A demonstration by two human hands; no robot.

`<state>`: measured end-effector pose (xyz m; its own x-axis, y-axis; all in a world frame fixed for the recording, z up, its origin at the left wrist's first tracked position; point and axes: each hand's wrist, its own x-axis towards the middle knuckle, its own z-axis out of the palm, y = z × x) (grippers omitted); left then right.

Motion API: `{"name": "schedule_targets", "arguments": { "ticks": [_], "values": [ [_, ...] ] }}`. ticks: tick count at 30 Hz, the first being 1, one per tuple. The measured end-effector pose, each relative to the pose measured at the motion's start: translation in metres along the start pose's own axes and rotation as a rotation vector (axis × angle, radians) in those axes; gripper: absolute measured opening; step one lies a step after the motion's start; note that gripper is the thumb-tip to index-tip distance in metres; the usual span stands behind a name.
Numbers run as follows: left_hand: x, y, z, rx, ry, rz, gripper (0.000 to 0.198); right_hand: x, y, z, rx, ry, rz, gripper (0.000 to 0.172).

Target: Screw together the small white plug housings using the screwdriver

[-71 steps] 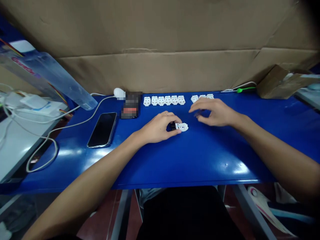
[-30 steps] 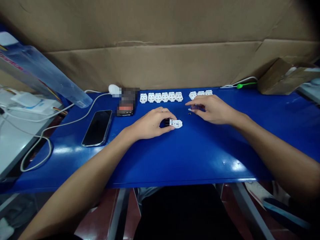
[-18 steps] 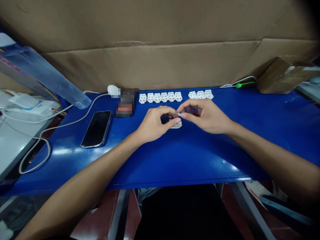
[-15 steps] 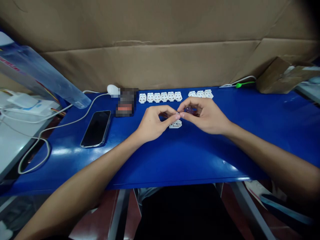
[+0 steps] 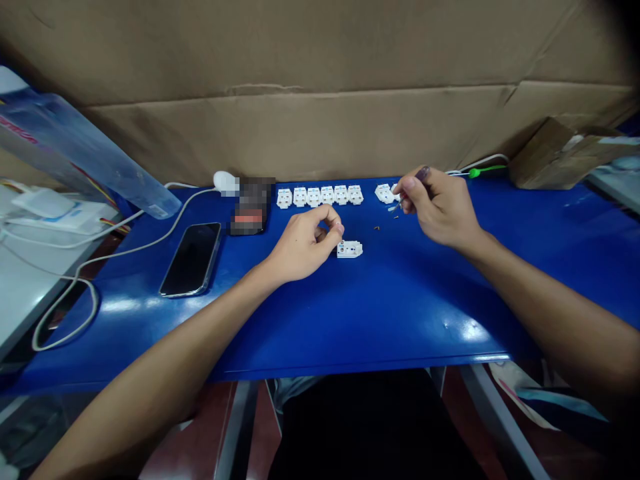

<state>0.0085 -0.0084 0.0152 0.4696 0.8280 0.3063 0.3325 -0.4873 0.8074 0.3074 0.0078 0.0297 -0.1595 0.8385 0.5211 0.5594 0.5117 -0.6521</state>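
Observation:
My left hand (image 5: 307, 243) is closed in a pinch just above and left of a white plastic housing (image 5: 350, 249) that lies flat on the blue table. Whatever its fingertips hold, if anything, is too small to make out. In my right hand (image 5: 440, 203), farther right and back, is a small screwdriver (image 5: 423, 175) with a dark purple handle, its thin shaft slanting down to the left. Small loose parts (image 5: 377, 228) lie on the table near its tip. Behind my right hand, white housings (image 5: 384, 193) are partly hidden.
Several white housings (image 5: 313, 196) stand in a row at the back. A phone (image 5: 193, 260) lies at left, by a white cable (image 5: 95, 300). A clear plastic sleeve (image 5: 110, 153) leans at far left. An opened cardboard box (image 5: 545, 157) sits at back right, beside a green cable tie (image 5: 475, 173).
My right hand has moved away from my left hand, to the right and back, carrying the screwdriver. My left hand stays nearly in place. The housing and small loose parts now show more.

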Motion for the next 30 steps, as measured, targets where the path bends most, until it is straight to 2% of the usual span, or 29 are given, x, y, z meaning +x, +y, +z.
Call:
{"name": "schedule_targets", "arguments": {
  "ticks": [8,15,19,24,30],
  "values": [
    [0.001,-0.004,0.000,0.029,0.021,0.038,0.014,0.000,-0.002,0.008,-0.050,-0.129,-0.045,0.066],
    [-0.002,-0.009,0.004,-0.053,-0.008,-0.004,0.012,-0.002,-0.002,0.006,-0.043,-0.110,-0.036,0.065],
    [-0.001,-0.010,0.004,-0.104,0.002,-0.022,0.016,-0.003,-0.007,0.007,0.093,-0.046,-0.012,0.056],
    [0.002,-0.010,0.005,-0.268,0.011,-0.102,0.027,-0.005,-0.020,0.014,0.343,0.028,-0.006,0.053],
    [0.001,-0.004,0.008,-0.326,-0.014,-0.161,0.029,-0.013,-0.032,0.021,0.462,0.016,-0.038,0.044]
  ]
}}
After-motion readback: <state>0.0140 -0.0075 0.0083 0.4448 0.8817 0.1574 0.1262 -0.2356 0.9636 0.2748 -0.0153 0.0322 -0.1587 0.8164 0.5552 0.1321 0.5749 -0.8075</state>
